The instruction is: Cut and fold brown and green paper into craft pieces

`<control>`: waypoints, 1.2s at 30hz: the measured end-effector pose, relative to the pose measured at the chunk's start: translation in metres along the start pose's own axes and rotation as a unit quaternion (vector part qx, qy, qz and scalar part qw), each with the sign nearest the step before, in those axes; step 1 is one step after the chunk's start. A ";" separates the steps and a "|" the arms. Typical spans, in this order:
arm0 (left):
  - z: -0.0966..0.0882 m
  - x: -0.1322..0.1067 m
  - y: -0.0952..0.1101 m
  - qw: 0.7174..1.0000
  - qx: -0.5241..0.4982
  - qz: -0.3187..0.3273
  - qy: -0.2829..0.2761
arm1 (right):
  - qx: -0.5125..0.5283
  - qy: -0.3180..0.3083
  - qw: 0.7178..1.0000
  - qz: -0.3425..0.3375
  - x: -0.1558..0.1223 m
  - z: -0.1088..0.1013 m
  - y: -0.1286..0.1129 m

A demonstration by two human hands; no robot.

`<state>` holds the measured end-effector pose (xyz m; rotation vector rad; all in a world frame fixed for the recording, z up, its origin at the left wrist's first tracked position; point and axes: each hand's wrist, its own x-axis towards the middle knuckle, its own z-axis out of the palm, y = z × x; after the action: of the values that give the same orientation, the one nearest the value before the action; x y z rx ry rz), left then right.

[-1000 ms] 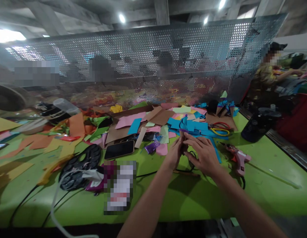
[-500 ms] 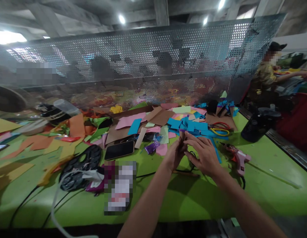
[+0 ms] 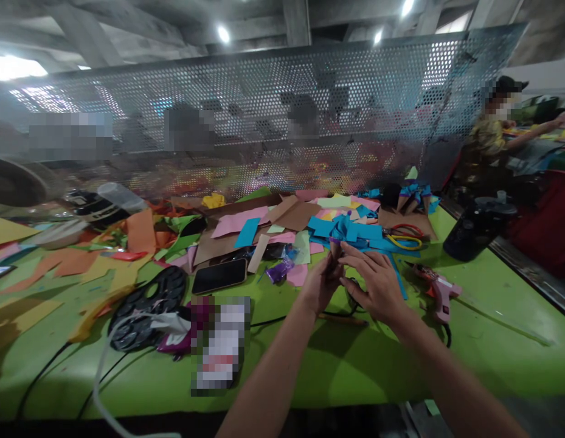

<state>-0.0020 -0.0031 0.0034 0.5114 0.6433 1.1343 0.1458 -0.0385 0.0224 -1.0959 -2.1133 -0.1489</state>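
One small purple paper piece point(image 3: 336, 244) stands pinched above the green tabletop point(image 3: 355, 371), near the middle. My left hand point(image 3: 319, 283) is closed on it; my right hand point(image 3: 377, 286) is half spread, fingertips at it, grip I cannot tell. I judge I am shaping it; the next move calls for a steady pinch. Blue paper strips point(image 3: 355, 232) lie just beyond, a pink glue gun point(image 3: 440, 293) to the right.

Bare green table point(image 3: 355, 365) near; paper scraps point(image 3: 236, 222) crowd beyond.

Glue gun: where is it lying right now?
In the head view, the pink glue gun lies on the green table just right of the right hand, nearer than the scissors.
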 end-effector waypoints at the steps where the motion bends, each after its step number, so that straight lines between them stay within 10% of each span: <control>1: -0.001 0.000 0.000 1.000 0.002 0.002 -0.004 | -0.002 -0.003 1.000 0.001 0.000 0.000 0.000; 36: 0.001 -0.002 0.002 0.997 -0.057 -0.027 -0.032 | 0.033 0.016 0.999 0.010 -0.001 -0.001 0.002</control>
<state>-0.0029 -0.0040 0.0060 0.4282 0.5309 1.0923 0.1476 -0.0384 0.0218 -1.0691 -2.0633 -0.0853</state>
